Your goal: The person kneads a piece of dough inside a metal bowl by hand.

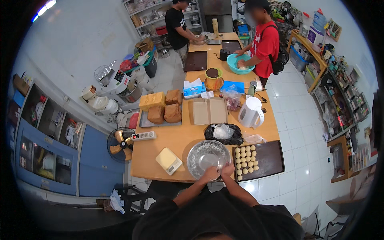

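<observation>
A wide steel mixing bowl (200,153) with a floury inside stands at the near edge of the table. My left hand (211,173) and my right hand (227,169) are close together over the bowl's near right rim. The fingers of both are curled inward, and whatever lies between them is too small or hidden to make out. Just right of my right hand, a dark baking tray (269,158) carries several pale round dough balls (245,159) in rows along its left side. A cream kitchen scale (168,160) lies left of the bowl.
Beyond the bowl are a black plastic bag (236,138), an open cardboard box (210,111) and a white kettle (251,112). Brown loaves (173,113) and a power strip (143,136) are at left. Two people work farther along the table, one at a turquoise bowl (233,61).
</observation>
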The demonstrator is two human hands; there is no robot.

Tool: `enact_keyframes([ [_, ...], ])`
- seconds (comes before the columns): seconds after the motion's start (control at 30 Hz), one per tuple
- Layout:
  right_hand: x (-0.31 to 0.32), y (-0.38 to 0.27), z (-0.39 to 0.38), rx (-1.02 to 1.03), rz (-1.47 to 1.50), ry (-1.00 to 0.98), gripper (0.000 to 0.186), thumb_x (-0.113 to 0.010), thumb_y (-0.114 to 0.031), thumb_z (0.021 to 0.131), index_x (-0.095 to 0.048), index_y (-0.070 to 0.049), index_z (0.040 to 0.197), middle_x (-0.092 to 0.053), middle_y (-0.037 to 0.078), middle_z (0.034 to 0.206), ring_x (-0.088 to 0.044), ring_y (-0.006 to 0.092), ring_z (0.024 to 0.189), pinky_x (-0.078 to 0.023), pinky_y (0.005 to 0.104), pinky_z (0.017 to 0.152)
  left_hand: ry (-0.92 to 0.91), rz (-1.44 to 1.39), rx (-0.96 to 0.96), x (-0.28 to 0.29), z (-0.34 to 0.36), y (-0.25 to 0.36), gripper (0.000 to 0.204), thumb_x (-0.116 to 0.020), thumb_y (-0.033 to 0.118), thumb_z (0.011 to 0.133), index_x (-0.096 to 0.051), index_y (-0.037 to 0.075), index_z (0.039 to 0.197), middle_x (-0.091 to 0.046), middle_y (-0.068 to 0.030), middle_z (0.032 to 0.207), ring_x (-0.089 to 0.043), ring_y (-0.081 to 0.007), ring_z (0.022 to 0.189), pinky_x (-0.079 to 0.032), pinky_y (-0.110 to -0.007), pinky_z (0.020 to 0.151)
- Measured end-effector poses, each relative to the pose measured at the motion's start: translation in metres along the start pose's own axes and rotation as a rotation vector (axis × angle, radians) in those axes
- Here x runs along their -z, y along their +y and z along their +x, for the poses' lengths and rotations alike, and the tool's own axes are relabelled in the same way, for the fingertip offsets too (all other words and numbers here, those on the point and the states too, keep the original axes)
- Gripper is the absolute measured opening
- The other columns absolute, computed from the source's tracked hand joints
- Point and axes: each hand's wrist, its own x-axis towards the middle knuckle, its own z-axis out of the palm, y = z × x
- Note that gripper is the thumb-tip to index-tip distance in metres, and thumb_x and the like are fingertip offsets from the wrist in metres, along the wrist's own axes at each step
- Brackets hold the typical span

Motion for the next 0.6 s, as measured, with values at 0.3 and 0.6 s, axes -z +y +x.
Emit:
enact_keyframes([
  [0.3, -0.003, -0.004, 0.001, -0.041, 0.094, -0.017, 0.025, -0.059, -0.005, 0.082, -0.06, 0.002, 0.106, -0.063, 0.029, 0.091, -0.06, 0.047, 0.089, -0.045, 0.0521, 0.077, 0.242, 0.331, 0.189, -0.025, 0.007, -0.049, 0.078, -0.065, 0.04, 0.079, -0.034, -0.007, 0.134, -0.056, -0.0307, 0.117, -0.059, -0.0404, 0.107, -0.047, -0.047, 0.09],
  [0.6, 0.003, -0.013, -0.001, 0.004, 0.041, 0.012, 0.025, -0.058, -0.003, 0.082, -0.06, 0.001, 0.106, -0.063, 0.027, 0.09, -0.06, 0.046, 0.089, -0.046, 0.0506, 0.077, 0.092, -0.017, 0.227, 0.011, 0.006, -0.052, 0.081, -0.071, 0.034, 0.077, -0.033, -0.003, 0.138, -0.036, -0.0327, 0.138, -0.048, -0.048, 0.119, -0.044, -0.051, 0.095],
])
